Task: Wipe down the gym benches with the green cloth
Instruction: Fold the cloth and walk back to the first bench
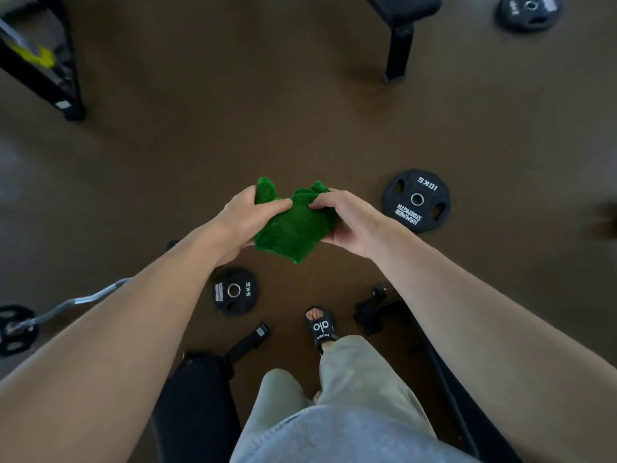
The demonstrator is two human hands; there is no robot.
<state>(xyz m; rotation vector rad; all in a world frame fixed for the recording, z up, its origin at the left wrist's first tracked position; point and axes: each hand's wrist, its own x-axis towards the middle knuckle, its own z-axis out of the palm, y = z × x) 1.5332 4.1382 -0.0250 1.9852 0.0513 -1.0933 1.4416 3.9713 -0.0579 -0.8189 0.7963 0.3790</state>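
I hold the green cloth [291, 225], bunched and folded, in front of me above the brown floor. My left hand [245, 222] grips its left side, thumb laid across the top. My right hand [349, 218] pinches its right side between thumb and fingers. One black bench [197, 402] stands close at my lower left, its pad dark and partly cut off by my arm. A second black bench [402, 8] stands at the top of the view, with its leg [399, 51] reaching down to the floor.
Weight plates lie on the floor: a 10 kg plate [416, 199] right of my hands, a 5 kg plate [235, 290] below them, another [529, 11] at top right. A curl bar [66, 305] lies left. A black rack [43, 61] stands top left. My sandalled foot [321, 327] is below.
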